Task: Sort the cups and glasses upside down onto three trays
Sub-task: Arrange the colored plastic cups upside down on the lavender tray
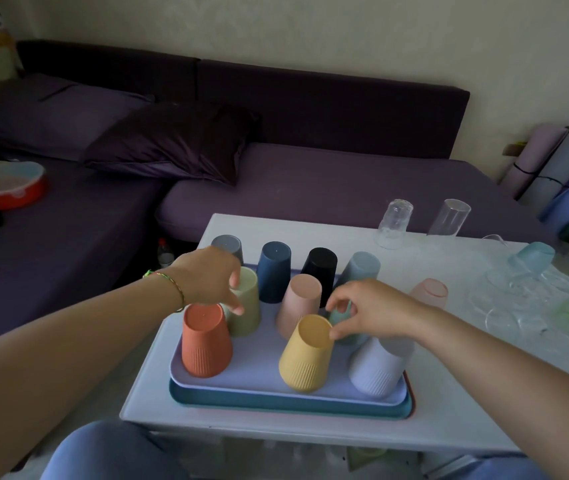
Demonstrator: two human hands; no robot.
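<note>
A lavender tray (pixel 259 375) lies on top of a teal tray (pixel 276 405), with an orange tray edge (pixel 411 393) showing at the right. Several coloured cups stand upside down on it: orange (pixel 205 344), yellow (pixel 305 355), lilac (pixel 378 365), pink (pixel 298 303), navy (pixel 273 271), black (pixel 319 271). My left hand (pixel 207 277) grips the pale green cup (pixel 246 303). My right hand (pixel 368 311) pinches the teal cup (pixel 342 320), mostly hidden behind the yellow one.
On the white table (pixel 310 230) to the right stand two clear glasses (pixel 394 223) upside down, a pink tumbler (pixel 428 292), a blue glass (pixel 532 259) and several more glasses. A purple sofa (pixel 310 181) lies behind.
</note>
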